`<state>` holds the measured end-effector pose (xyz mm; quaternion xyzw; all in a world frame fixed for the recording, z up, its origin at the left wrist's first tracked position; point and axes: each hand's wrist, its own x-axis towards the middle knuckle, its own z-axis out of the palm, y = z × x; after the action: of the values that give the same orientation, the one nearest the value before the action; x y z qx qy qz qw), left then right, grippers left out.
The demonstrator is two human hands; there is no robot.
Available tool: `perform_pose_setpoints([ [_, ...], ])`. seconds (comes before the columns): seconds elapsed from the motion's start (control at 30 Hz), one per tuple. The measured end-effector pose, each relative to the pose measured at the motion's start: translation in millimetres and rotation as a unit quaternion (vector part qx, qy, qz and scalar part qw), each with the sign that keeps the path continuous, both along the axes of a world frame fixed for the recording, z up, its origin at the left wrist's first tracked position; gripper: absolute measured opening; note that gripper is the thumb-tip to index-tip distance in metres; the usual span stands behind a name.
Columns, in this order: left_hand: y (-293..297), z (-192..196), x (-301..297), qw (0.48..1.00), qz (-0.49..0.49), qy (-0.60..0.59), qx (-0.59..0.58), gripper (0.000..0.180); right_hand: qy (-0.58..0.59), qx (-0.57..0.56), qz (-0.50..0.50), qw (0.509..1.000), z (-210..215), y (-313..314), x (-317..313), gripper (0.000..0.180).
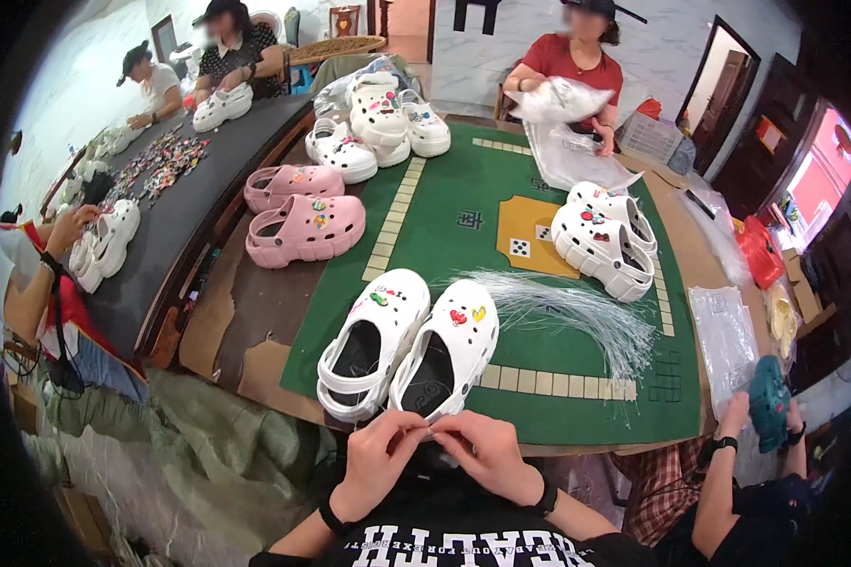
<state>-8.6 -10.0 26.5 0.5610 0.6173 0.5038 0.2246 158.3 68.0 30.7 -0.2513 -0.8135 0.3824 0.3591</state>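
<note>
My left hand (384, 460) and my right hand (487, 457) meet at the near table edge, fingertips pinched together by the heel of a white clog (451, 350). What they pinch is too small to make out. Its mate, another white clog (376, 340), stands close on the left. Both point away from me, with colourful charms on their toes and dark insoles. To their right a loose bundle of thin, pale strands (577, 317) fans across the green table mat (350, 321).
Pink clogs (307, 230) stand at the left, several white clogs (380, 118) behind them. Another white pair (603, 241) is at the right. A person in red (577, 66) handles clear bags. Loose charms (165, 161) cover a dark table. A co-worker holds a green clog (772, 402).
</note>
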Motion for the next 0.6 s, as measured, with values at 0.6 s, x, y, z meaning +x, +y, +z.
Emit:
perform_pose_setpoints([
  [0.6,-0.6,-4.2,0.7,0.999,-0.005,-0.036,-0.029,0.008,0.049,0.038,-0.018,0.998,-3.2,1.1,-0.8,0.013],
])
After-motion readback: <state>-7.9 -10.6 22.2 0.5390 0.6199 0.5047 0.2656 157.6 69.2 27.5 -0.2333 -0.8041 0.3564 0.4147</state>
